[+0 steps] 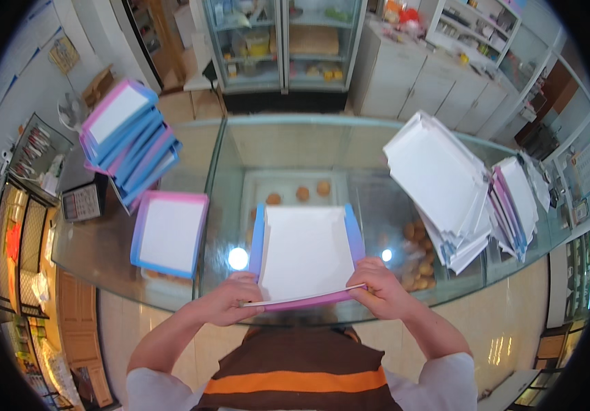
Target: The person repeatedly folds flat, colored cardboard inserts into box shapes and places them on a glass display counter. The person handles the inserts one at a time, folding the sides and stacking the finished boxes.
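A cardboard box tray (307, 250), white inside with blue-to-pink sides, lies partly folded on the glass counter in front of me. Its left and right walls stand up, and the near wall is raised between my hands. My left hand (230, 299) is closed on the near left corner. At the near right corner, my right hand (379, 288) pinches the cardboard with thumb and fingers. The far edge of the tray lies without a raised wall. To the left sits a folded box tray (170, 233) with all its walls up.
A tall, leaning stack of folded trays (130, 140) stands at the far left beside a calculator (81, 203). Flat white cardboard blanks (439, 171) are piled at the right, next to more upright blanks (514, 202). Round baked goods (417, 257) show through the glass counter (240, 137).
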{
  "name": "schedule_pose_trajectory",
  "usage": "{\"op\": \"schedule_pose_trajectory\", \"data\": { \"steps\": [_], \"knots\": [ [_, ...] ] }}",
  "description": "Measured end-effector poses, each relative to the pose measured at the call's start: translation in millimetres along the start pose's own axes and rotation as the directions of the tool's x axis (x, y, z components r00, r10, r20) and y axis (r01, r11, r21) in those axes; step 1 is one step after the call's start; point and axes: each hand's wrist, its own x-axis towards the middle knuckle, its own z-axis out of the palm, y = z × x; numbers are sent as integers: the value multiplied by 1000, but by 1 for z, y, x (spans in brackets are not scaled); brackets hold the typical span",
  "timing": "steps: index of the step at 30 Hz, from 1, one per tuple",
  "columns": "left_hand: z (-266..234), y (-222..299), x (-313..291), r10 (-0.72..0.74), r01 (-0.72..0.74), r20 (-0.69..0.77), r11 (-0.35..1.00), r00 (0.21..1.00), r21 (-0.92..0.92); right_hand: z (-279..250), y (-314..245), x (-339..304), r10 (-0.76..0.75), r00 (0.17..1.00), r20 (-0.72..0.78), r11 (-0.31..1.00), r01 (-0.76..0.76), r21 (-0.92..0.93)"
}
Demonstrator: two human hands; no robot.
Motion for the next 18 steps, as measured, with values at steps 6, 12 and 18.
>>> {"op": "schedule_pose_trajectory", "data": {
  "steps": [6, 12, 18],
  "knots": [
    [34, -34, 12, -36, 52, -49, 926, 998, 374, 42, 56, -31, -5, 978, 207, 951, 68, -301],
    [35, -36, 22, -41, 40, -9, 861, 999, 507, 53, 62, -22, 144, 987, 75, 933, -110, -342],
    [33, -36, 15, 2, 15, -29, 827, 1000, 563, 44, 53, -21, 150, 984, 92, 947, -117, -299]
  ]
}}
